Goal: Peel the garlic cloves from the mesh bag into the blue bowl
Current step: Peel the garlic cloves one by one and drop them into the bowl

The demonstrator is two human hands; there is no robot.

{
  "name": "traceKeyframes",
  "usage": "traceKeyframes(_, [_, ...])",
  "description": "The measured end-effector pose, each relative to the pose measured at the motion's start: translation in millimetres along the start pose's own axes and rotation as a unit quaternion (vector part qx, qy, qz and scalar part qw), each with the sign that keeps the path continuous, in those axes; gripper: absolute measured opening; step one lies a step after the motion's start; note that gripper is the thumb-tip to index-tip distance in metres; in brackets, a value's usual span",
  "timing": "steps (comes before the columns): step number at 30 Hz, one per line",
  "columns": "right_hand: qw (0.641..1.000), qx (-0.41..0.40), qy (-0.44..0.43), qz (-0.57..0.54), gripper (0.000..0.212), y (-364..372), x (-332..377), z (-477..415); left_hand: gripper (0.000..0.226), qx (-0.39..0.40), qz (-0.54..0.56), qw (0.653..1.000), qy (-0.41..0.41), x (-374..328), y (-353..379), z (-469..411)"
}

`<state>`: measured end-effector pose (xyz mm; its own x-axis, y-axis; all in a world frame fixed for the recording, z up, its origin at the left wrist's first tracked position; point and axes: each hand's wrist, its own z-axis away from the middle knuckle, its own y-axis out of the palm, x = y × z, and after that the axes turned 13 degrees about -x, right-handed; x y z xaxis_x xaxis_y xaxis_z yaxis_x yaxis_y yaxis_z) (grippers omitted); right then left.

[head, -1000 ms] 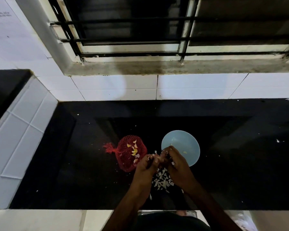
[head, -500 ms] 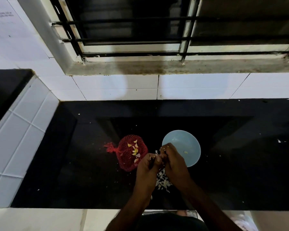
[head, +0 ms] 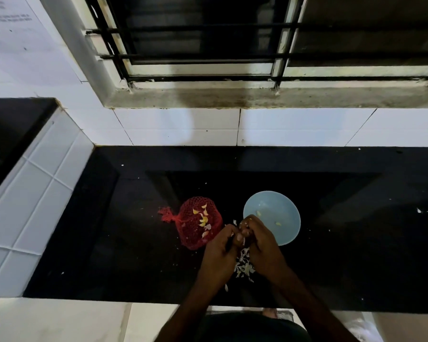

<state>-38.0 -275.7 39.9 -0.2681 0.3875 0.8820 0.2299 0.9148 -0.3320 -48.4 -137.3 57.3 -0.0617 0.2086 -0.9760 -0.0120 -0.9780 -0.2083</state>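
Note:
A red mesh bag (head: 195,223) with several pale garlic cloves lies on the black counter (head: 134,243). To its right stands the blue bowl (head: 274,213), holding a few small peeled bits. My left hand (head: 220,253) and my right hand (head: 260,243) meet between bag and bowl, fingertips together, both pinching a small garlic clove (head: 242,236) that is mostly hidden by the fingers. A dark thin thing, maybe a knife, shows in my left hand. A heap of white garlic skins (head: 244,267) lies on the counter under my hands.
The counter ends at a white tiled wall (head: 232,127) behind, under a barred window (head: 208,45). A raised tiled block (head: 30,193) borders the left side. Small white skin flecks (head: 419,210) dot the counter at the right.
Both hands have stayed together over the skin heap, shifting only slightly and working at the clove. Bag and bowl have not moved.

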Motion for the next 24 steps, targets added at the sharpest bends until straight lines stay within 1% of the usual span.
traceKeyframes(3, [0.999, -0.030, -0.006, 0.014, 0.011, 2, 3, 3, 0.023, 0.004, 0.050, 0.997, -0.057, -4, 5, 4])
traceKeyframes(5, [0.999, -0.042, 0.004, 0.013, 0.011, 4, 5, 4, 0.024, 0.012, 0.085, 0.991, -0.101, -8, 7, 6])
traceKeyframes(7, [0.999, -0.050, 0.017, 0.012, 0.010, 6, 3, 3, 0.028, 0.012, 0.094, 0.988, -0.124, -13, 7, 5])
traceKeyframes(8, [0.998, -0.059, 0.033, 0.011, 0.011, 5, 1, 3, 0.030, 0.012, 0.099, 0.987, -0.128, -15, 6, 4])
traceKeyframes(11, [0.992, -0.081, 0.094, -0.019, 0.024, -6, -4, 3, 0.033, 0.000, 0.108, 0.984, -0.144, -20, 3, 2])
traceKeyframes(13, [0.992, -0.059, 0.098, -0.046, 0.018, -14, 0, 6, 0.033, -0.011, 0.102, 0.982, -0.156, -19, 0, 0])
traceKeyframes(15, [0.996, -0.023, 0.065, -0.052, 0.011, -20, 7, 7, 0.034, -0.017, 0.088, 0.985, -0.147, -16, 0, -1])
traceKeyframes(17, [0.998, 0.008, 0.030, -0.049, 0.012, -24, 9, 4, 0.038, -0.015, 0.071, 0.988, -0.135, -14, 0, -1])
traceKeyframes(22, [0.998, 0.058, 0.017, -0.015, 0.007, -29, 15, -9, 0.038, 0.000, 0.056, 0.993, -0.101, -19, 0, 3])
traceKeyframes(24, [0.996, 0.083, -0.014, -0.001, 0.007, -33, 19, -13, 0.036, 0.000, 0.046, 0.996, -0.082, -20, 0, 4])
